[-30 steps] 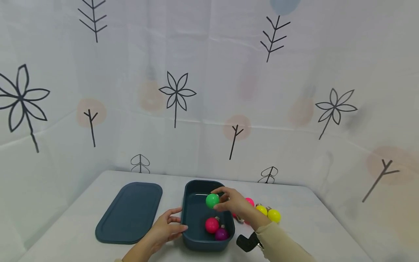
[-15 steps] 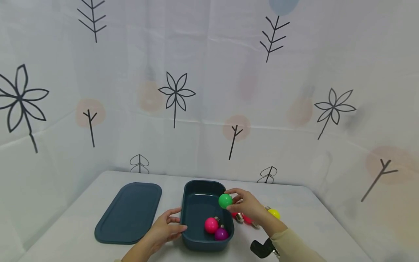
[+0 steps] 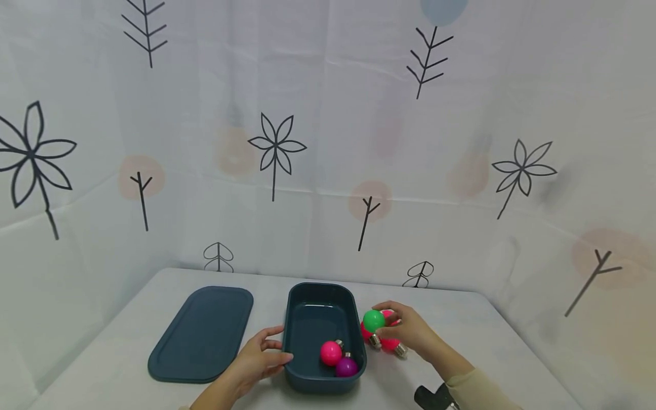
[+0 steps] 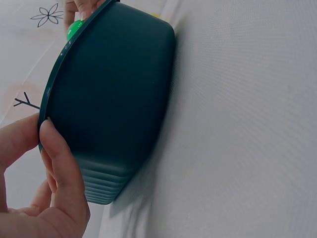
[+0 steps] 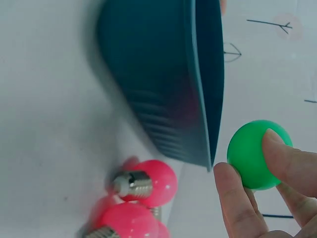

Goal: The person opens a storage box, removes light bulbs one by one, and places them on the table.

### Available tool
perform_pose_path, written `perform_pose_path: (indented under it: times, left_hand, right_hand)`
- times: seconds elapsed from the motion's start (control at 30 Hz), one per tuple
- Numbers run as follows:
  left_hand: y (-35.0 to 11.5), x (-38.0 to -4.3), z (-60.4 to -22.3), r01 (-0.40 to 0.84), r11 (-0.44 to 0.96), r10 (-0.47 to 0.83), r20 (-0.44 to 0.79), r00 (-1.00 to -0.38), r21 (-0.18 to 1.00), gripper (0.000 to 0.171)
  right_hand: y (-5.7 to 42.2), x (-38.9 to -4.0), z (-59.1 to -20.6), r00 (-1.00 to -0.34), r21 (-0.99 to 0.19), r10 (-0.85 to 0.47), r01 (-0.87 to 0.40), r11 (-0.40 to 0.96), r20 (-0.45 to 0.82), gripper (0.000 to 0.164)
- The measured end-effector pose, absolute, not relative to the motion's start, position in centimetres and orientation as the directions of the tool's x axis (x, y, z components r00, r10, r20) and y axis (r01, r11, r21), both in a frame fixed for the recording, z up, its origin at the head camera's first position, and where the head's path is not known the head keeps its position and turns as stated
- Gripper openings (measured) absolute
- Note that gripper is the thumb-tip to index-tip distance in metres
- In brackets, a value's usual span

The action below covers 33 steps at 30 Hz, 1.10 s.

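My left hand (image 3: 262,356) pinches the left rim of a dark blue-green plastic box (image 3: 323,386), thumb on the outer wall in the left wrist view. My right hand (image 3: 412,333) holds a round green light bulb (image 5: 255,153) between thumb and fingers, its base hidden in the grip. The bulb is just outside the box's right side, above several pink-red light bulbs (image 5: 156,183) with metal screw bases lying on the table. Inside the box, near its front end, lie a pink light bulb (image 3: 331,353) and a purple light bulb (image 3: 347,367).
A flat dark blue lid (image 3: 202,336) lies on the white table (image 3: 123,341) left of the box. A black device (image 3: 431,397) sits by the right sleeve (image 3: 479,390). A patterned white curtain (image 3: 318,228) stands behind the table.
My right hand has carried the green light bulb rightward, from over the box to above the pink-red light bulbs outside it. My left hand stays at the box's rim.
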State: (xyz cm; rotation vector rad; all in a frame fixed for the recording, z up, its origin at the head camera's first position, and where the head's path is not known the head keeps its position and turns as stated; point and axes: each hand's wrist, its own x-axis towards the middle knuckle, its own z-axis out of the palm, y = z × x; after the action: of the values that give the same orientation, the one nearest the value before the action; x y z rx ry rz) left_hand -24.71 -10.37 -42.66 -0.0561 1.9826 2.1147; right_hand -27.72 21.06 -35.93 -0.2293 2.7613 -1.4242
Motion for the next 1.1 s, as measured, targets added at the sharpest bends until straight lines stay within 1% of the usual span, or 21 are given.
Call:
perform_pose_path:
  times: [0.2, 0.4, 0.67, 0.97, 1.1]
  left_hand:
    - [-10.4, -24.7, -42.8, -0.195, -0.048, 0.148, -0.186, -0.971, 0.980, 0.073]
    - [-10.3, -24.7, -42.8, -0.187, -0.054, 0.152, -0.177, -0.972, 0.981, 0.073]
    - [-10.3, -24.6, -42.8, -0.186, -0.059, 0.158, -0.175, -0.972, 0.981, 0.073]
    - [-10.3, -24.6, -42.7, -0.189, -0.056, 0.155, -0.179, -0.972, 0.980, 0.073]
    - [-10.3, -24.6, -42.7, -0.191, -0.052, 0.146, -0.182, -0.973, 0.980, 0.073]
  right_hand:
    - [22.1, -27.5, -36.4, -0.996, -0.807, -0.084, -0.060, 0.588, 0.013, 0.045]
    - [23.2, -27.3, -36.9, -0.997, -0.815, -0.081, -0.049, 0.578, 0.003, 0.049]
    - [24.9, -27.5, -38.2, -0.999, -0.775, -0.017, 0.024, 0.631, -0.045, 0.049]
    - [26.5, -27.1, -39.1, -0.997, -0.746, 0.004, 0.058, 0.664, -0.074, 0.046]
    - [26.9, -27.3, -39.6, -0.993, -0.728, 0.011, 0.091, 0.679, -0.114, 0.045]
